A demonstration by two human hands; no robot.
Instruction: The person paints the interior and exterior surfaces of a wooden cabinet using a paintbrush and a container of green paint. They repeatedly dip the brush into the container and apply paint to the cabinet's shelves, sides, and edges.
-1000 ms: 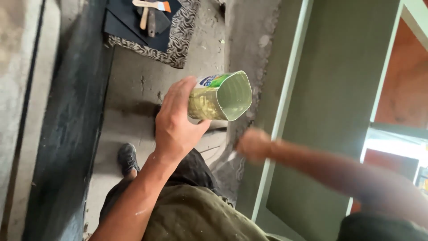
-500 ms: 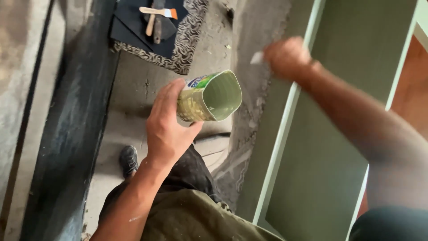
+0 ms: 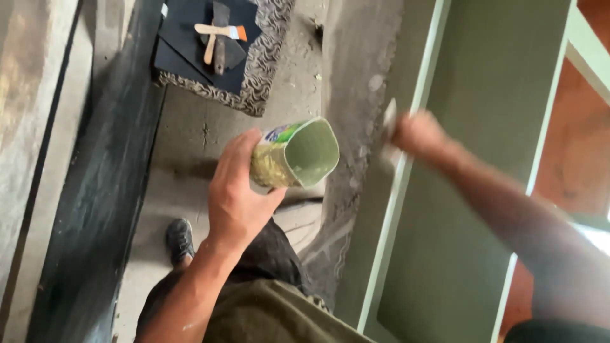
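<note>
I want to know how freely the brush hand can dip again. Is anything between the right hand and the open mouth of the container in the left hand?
Nothing visible. The container, held tilted by the left hand, opens toward the right hand; only bare wall lies behind the gap.

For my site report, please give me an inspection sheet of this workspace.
Surface: green panel with pale edge strip, upright beside rough grey wall.
Job's things: open tub smeared with green paint; small tool, blurred.
Clutter: brush and scraper on dark mat.
Grippers: left hand holds tub; right hand grips tool at panel edge.
Cables: nothing seen.
Surroundings: dusty concrete floor, dark shoe.
</note>
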